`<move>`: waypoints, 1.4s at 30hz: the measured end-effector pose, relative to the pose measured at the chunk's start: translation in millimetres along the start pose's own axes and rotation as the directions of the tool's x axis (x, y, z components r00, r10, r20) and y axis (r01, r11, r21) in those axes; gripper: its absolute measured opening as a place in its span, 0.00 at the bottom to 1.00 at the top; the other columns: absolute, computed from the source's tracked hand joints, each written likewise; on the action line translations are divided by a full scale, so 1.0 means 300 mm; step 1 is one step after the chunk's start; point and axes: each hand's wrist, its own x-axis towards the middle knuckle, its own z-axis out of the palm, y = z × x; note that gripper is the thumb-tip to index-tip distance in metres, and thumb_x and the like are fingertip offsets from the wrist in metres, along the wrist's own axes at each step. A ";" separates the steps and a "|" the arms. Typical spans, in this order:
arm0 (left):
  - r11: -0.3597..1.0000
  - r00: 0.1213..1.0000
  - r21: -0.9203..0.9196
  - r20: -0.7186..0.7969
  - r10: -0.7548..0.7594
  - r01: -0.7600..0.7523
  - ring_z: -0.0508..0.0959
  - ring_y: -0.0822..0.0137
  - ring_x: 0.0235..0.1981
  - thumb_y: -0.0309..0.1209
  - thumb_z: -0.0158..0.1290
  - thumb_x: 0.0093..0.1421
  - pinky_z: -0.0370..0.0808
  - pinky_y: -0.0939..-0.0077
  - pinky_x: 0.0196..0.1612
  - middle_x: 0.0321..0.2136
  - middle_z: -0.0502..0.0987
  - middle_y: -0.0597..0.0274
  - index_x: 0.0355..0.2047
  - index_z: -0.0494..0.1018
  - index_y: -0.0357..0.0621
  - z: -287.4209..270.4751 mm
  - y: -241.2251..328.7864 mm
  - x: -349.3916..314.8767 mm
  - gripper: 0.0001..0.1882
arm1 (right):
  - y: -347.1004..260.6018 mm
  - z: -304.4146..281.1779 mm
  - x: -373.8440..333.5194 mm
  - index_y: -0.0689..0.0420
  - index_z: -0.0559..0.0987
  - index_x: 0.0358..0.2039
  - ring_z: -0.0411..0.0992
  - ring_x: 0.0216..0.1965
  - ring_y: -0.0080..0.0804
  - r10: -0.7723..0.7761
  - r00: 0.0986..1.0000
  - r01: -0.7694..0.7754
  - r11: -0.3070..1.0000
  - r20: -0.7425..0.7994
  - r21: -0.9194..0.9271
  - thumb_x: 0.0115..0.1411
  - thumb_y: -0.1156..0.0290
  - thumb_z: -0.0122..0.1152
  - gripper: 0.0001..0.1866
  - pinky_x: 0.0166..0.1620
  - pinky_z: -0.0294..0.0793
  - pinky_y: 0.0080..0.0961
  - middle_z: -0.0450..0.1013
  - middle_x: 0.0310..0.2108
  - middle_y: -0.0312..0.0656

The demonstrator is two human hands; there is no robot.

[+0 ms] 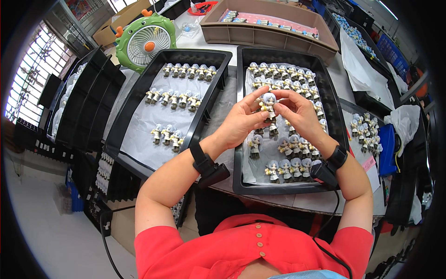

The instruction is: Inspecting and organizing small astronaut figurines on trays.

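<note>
Between my two hands, a small figurine (268, 103) with pale hair and a white-and-yellow outfit is held upright above the right black tray (238, 162). My left hand (240, 120) pinches its left side with thumb and fingers. On the other side, the fingers and thumb of my right hand (301, 114) close on its head and body. Rows of like figurines (291, 169) stand or lie on white paper in the tray below, some hidden by my hands. The left black tray (121, 109) carries three shorter rows of the same figurines (174, 99).
A green animal-shaped fan (147, 41) stands behind the left tray. At the back is a brown bin (274, 35) with more figurines. A cluster of figurines (365, 132) lies to the right, near a blue box (387, 149). Stacked black trays (90, 100) stand at the left. Cables hang from my wrist devices.
</note>
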 end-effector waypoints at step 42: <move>0.997 0.997 -0.002 0.026 0.077 -0.077 0.71 0.74 0.46 0.31 0.48 0.64 0.68 0.74 0.51 0.45 0.70 0.65 0.55 0.62 0.44 -0.015 -0.022 0.008 0.19 | -0.037 0.030 -0.015 0.56 0.76 0.43 0.72 0.37 0.24 -0.224 0.972 0.216 0.970 -0.068 -0.114 0.50 0.73 0.66 0.18 0.40 0.73 0.21 0.73 0.36 0.37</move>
